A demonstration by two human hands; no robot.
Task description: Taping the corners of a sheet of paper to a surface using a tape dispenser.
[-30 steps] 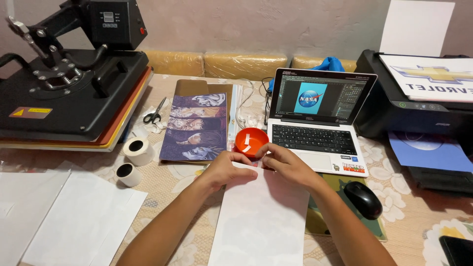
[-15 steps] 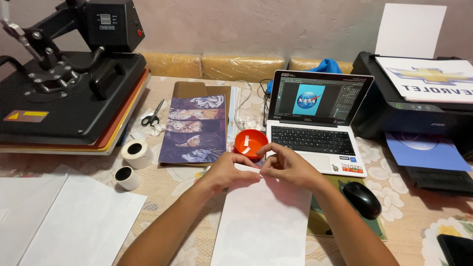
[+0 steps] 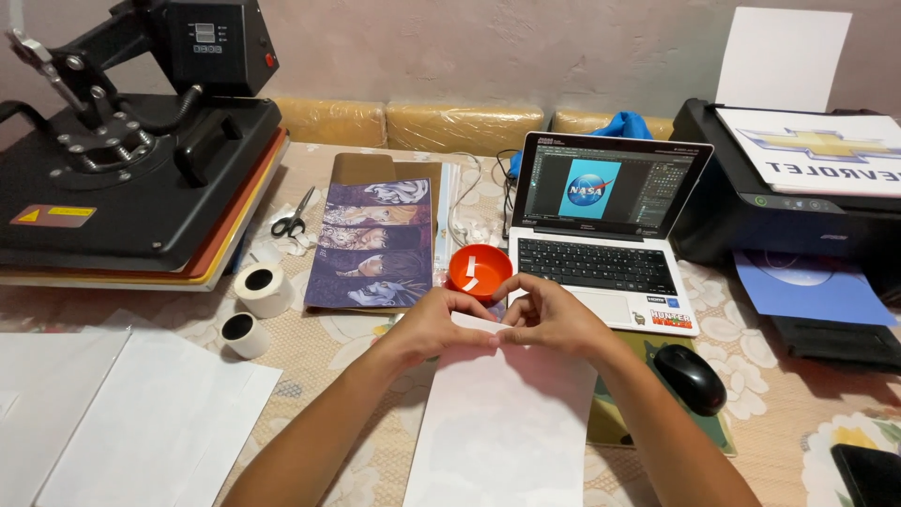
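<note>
Head view: your left hand [image 3: 439,324] and right hand [image 3: 552,319] meet at the top edge of the white sheet [image 3: 507,422], fingertips pinched narrow, probably on a tape bit. Orange dish [image 3: 480,270] at 12 o'clock. Next: press it flat, carefully.

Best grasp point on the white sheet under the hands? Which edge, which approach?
Judgement: take the white sheet at its far short edge, where the left hand and right hand already pinch it, one near each corner. It lies flat and long on the table, so a pinch from above at that edge should lift it. The orange round thing sits just beyond, so keep low.
</note>
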